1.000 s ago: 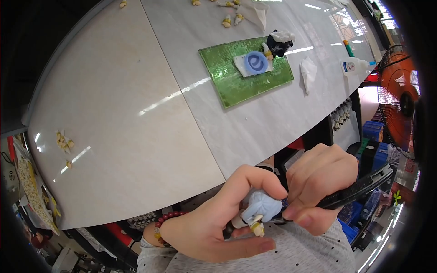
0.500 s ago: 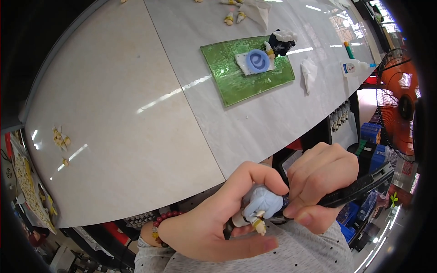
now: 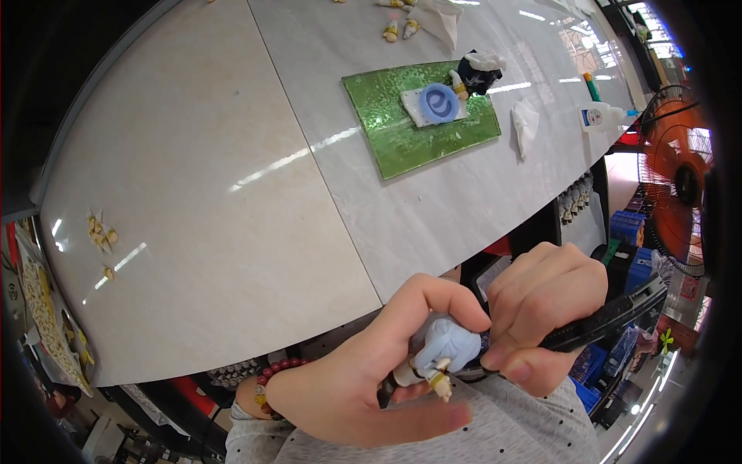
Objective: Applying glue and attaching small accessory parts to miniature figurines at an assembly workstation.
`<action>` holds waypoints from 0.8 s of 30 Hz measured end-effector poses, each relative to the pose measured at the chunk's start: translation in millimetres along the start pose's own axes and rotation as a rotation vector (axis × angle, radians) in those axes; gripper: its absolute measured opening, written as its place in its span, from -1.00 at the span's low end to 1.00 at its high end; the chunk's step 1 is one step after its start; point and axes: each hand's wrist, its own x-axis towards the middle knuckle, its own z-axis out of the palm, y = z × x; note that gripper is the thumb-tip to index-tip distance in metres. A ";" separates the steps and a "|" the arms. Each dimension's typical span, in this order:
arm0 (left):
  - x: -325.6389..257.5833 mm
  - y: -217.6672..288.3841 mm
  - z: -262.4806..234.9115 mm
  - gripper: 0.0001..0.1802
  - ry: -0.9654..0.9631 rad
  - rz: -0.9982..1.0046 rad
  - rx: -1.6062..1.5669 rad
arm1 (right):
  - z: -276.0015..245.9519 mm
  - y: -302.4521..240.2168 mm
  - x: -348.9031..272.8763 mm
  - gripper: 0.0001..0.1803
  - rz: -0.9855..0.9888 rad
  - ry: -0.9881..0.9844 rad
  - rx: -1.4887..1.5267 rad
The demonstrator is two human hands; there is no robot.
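Low in front of my body, my left hand [image 3: 371, 359] is wrapped round a small figurine [image 3: 448, 344] with a pale blue rounded top. A tiny cream-coloured piece with a yellow band [image 3: 440, 383] sticks out of it toward my thumb. My right hand [image 3: 545, 317] is closed, its thumb and forefinger pinched at the figurine's right side. Something dark blue shows between the two hands, mostly covered by fingers, and I cannot make out what it is.
A green board [image 3: 386, 147] on the table carries a white sponge-like pad, a blue ring-shaped dish [image 3: 439, 104] and a dark figure [image 3: 479, 73]. Nearby are crumpled tissue [image 3: 525, 127] and a white bottle [image 3: 603, 116]. Small cream parts [image 3: 100, 232] lie left. An orange fan [image 3: 684, 178] stands right.
The view has shifted very slightly. Both hands and the figurine keep nearly the same pose.
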 end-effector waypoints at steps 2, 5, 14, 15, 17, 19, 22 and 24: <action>-0.2 0.6 1.6 -0.47 0.006 0.012 0.018 | 0.6 -0.8 0.5 -0.82 0.000 0.001 0.006; 0.9 -0.3 0.9 -0.47 0.001 0.021 0.029 | -0.8 -1.0 0.3 -0.82 0.005 0.001 0.005; -1.6 1.6 1.2 -0.48 0.003 0.012 0.057 | 1.8 -0.3 4.3 -0.82 0.014 0.003 0.029; -0.9 -0.2 1.7 -0.48 0.020 0.044 0.074 | 1.3 -0.6 4.0 -0.82 0.018 -0.003 0.030; 0.0 -1.6 1.5 -0.48 0.011 0.052 0.065 | 0.7 -1.1 3.8 -0.82 0.017 -0.004 0.030; -0.1 -2.5 0.9 -0.48 0.007 0.060 0.057 | 0.8 -0.5 3.6 -0.82 0.015 -0.007 0.034; -0.4 -2.8 0.4 -0.48 0.001 0.056 0.043 | 0.9 -0.2 3.7 -0.83 0.015 -0.005 0.041; -0.6 -2.8 0.6 -0.49 0.002 0.060 0.039 | 0.6 -0.6 4.0 -0.83 0.021 -0.013 0.038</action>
